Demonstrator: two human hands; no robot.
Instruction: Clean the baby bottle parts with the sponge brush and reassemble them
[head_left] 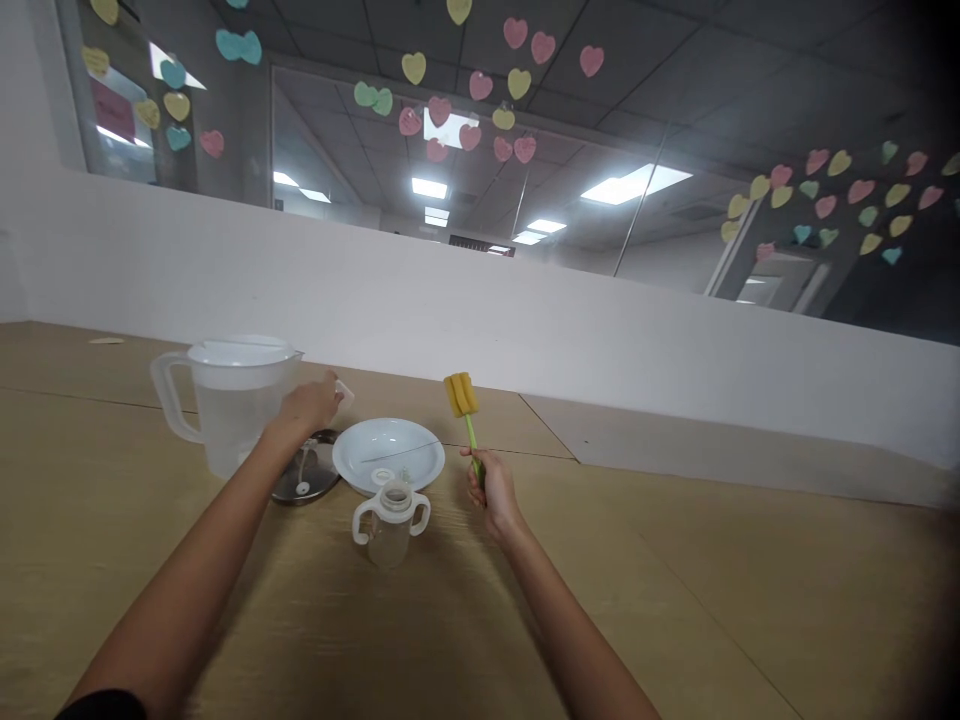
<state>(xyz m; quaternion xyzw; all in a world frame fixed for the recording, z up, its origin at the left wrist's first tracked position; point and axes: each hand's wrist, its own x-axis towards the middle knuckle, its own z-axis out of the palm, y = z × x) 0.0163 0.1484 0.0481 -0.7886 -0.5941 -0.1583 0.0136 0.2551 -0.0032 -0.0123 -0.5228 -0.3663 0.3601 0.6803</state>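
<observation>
My right hand [489, 487] is closed round the green handle of a bottle brush with a yellow sponge head [460, 394], held upright above the table. My left hand [306, 405] is closed on a small whitish object [344, 391] that I cannot make out, just right of a clear plastic pitcher [229, 405] with a white lid. Between my hands sits a white bowl [388, 452] with a thin straw-like piece across it. In front of the bowl stands a clear two-handled baby bottle [390, 522] without a cap.
A round metal lid [305, 480] lies flat beside the pitcher, under my left wrist. The wooden table [675, 600] runs to a low white wall [525, 320]. Glass panels above carry several paper hearts.
</observation>
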